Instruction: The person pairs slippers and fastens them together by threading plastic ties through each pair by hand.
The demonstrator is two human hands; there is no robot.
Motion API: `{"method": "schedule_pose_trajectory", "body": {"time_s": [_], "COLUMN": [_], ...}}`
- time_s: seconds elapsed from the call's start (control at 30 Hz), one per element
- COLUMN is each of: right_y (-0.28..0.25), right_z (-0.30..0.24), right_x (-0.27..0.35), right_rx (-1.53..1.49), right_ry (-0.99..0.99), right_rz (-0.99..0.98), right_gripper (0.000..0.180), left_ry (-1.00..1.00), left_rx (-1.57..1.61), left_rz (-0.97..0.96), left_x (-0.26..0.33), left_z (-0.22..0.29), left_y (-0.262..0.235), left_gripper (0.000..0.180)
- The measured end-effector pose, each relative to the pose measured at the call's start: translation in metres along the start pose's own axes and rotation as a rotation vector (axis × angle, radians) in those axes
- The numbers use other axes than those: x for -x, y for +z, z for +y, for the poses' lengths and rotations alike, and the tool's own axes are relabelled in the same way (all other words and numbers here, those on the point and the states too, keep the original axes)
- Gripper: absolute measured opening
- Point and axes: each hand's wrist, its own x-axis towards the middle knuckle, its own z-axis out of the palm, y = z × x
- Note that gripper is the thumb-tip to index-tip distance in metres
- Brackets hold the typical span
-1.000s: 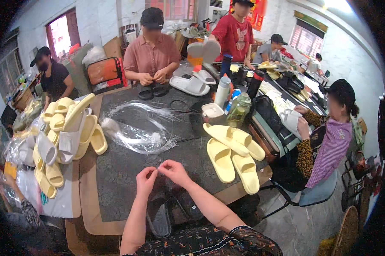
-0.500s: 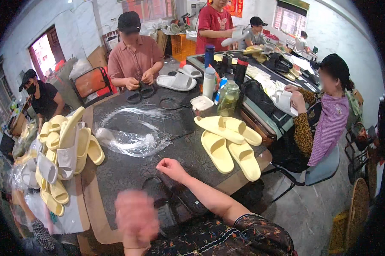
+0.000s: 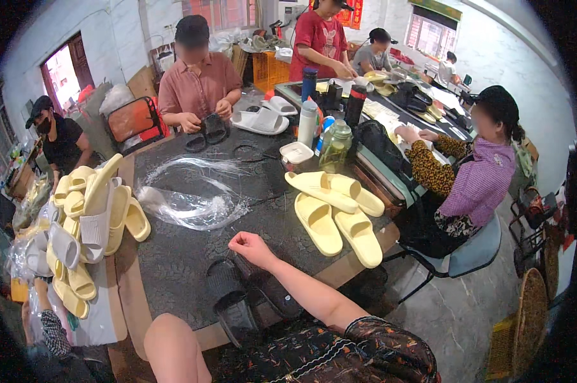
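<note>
Slippers (image 3: 226, 284), black and ribbed across the band, lie side by side at the near edge of the dark tabletop (image 3: 167, 268), their toes pointing away from the person and their heels toward the patterned clothing (image 3: 339, 357). The right hand (image 3: 251, 249) hangs just over the toe end of the right one, thumb and fingertips drawn together in a pinch; whether a fine thread sits between them, I cannot tell, nor whether the hand touches the slipper beneath. The left hand is out of the picture, with only a bent part of the left arm (image 3: 176, 348) showing at the lower edge, so its state cannot be told. The slippers look like moulded foam or soft rubber: probably light, springy and hard to damage, with ribs that should give fingertips some bite. The band looks the surest place to take hold, thumb on top and fingers inside the opening; a pinch at the heel would likely let the sole flex. Beyond the hand, a bundle of clear strands (image 3: 199, 214) lies loose, likely slick, nearly weightless and prone to tangling, best picked singly by an end. Yellow slippers (image 3: 317, 223) rest to the right.
</note>
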Motion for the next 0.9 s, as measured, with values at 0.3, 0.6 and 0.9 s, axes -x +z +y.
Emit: {"method": "schedule_pose_trajectory", "body": {"time_s": [0.3, 0.6, 0.9], "right_y": [-0.002, 0.002, 0.001], "right_z": [0.015, 0.004, 0.013], "right_x": [-0.001, 0.000, -0.001], "right_rx": [-0.064, -0.022, -0.067], "right_ry": [0.002, 0.002, 0.027], "right_rz": [-0.009, -0.020, -0.023], "right_gripper": [0.012, 0.011, 0.011], "left_ry": [0.006, -0.050, -0.097], "left_rx": [0.055, 0.093, 0.186], "left_rz": [-0.046, -0.122, -0.176], "left_x": [0.003, 0.001, -0.014], "left_z": [-0.018, -0.035, -0.053], "left_y": [0.003, -0.007, -0.018], "left_gripper": [0.035, 0.036, 0.037]}}
